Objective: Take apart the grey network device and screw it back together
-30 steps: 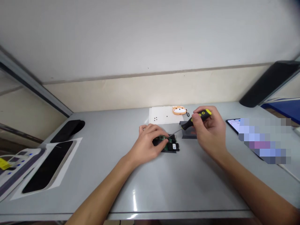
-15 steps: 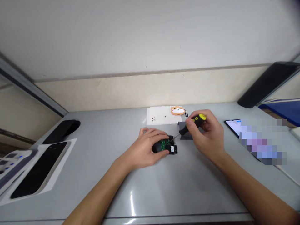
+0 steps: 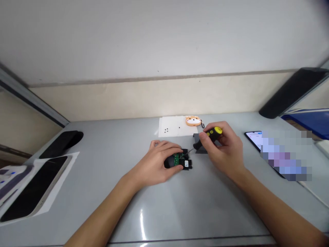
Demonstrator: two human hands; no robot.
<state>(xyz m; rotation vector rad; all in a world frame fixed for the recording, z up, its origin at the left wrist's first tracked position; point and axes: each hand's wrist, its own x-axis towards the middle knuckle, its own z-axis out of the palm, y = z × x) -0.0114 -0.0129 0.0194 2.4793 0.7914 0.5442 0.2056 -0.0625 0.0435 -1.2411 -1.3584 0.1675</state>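
A small black device [image 3: 186,164] with an exposed green circuit board lies on the grey table. My left hand [image 3: 159,163] grips it from the left, fingers along its far side and thumb on its near side. My right hand [image 3: 226,147] is closed round the black and yellow handle of a screwdriver [image 3: 209,136]. The thin shaft slants down to the left and its tip is at the device's board; the exact contact point is too small to tell. A dark grey plate [image 3: 201,150] lies behind the screwdriver, partly hidden by it and my right hand.
White paper [image 3: 171,122] at the back bears several tiny dark screws [image 3: 166,130] and an orange animal-face case [image 3: 193,120]. A lit phone [image 3: 253,137] lies right, a black-screened device [image 3: 36,185] left, beside a black curved object [image 3: 60,143]. A dark cylinder [image 3: 290,92] stands back right.
The whole view has shifted slightly, so things appear a little further left. Both hands keep their holds, and the screwdriver remains at the board.
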